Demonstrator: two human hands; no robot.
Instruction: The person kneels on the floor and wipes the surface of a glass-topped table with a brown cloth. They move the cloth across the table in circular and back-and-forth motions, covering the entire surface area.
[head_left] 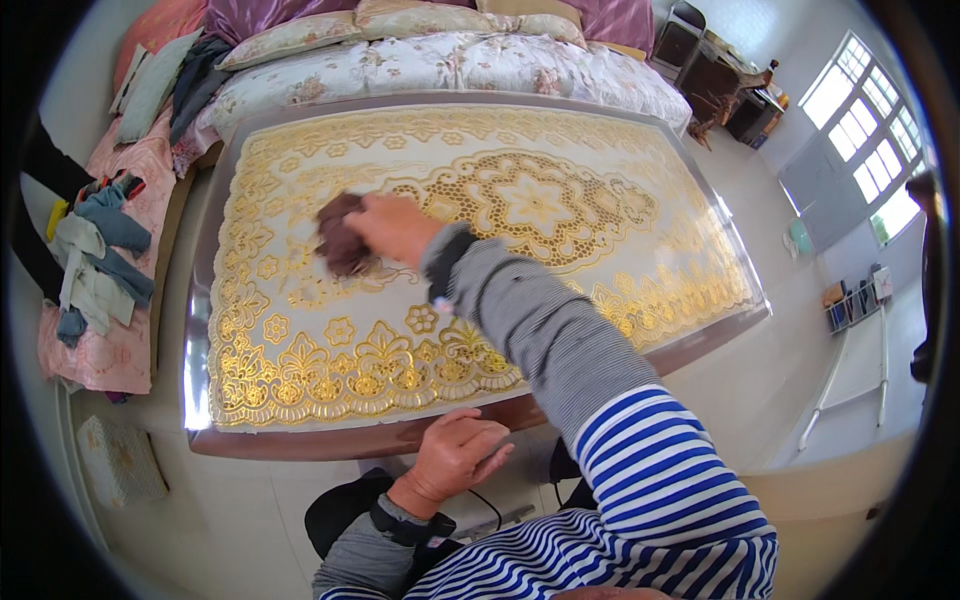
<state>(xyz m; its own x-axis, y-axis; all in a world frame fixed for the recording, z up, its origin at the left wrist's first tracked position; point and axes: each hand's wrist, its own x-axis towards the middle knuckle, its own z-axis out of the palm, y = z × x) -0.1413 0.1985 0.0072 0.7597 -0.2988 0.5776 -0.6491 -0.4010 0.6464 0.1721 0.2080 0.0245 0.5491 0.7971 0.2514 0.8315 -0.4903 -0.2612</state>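
Observation:
A dark brown cloth [342, 236] is bunched under my right hand [392, 230], whose fingers are closed on it. It presses on the left-middle part of a white tablecloth [375, 310] with gold lace and flower patterns. My right arm, in a grey sleeve cover over a blue-striped sleeve, reaches across the table. My left hand [458, 456] hovers by the near edge of the brown table [320, 443], holding nothing, its fingers loosely bent and apart.
A long seat or bed with floral covers [450, 68] and pillows runs behind the table. At left, clothes [105, 235] lie on a pink-covered seat [105, 350]. A patterned stool [120, 460] stands low left. A desk [715, 85] and a white rack [858, 305] are at right.

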